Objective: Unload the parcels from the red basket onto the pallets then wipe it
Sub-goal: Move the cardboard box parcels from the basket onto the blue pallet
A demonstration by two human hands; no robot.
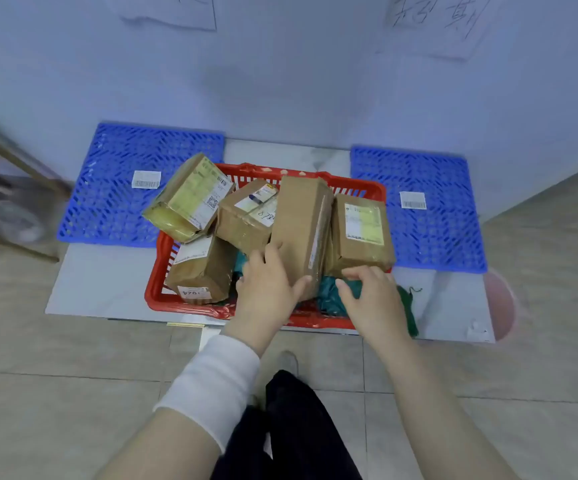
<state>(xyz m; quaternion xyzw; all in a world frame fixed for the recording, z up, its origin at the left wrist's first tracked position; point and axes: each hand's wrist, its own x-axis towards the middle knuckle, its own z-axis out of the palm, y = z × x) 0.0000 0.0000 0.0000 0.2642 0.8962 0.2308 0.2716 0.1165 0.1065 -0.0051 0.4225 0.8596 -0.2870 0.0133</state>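
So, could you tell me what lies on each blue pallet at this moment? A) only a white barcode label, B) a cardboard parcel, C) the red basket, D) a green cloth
A: the left blue pallet and the right blue pallet each hold only a white barcode label; every parcel is still in the red basket.

We see a red plastic lattice basket (190, 299) beyond our hands, holding brown cardboard parcels (301, 233) with white and pale yellow labels. A teal cloth (332, 296) shows just beside the right hand. Blue perforated plastic pallets (114, 202) lie further out on either side, each bearing a white barcode sticker (146, 179). The floor tiles (72, 393) are beige; our left sleeve (211, 386) is white.
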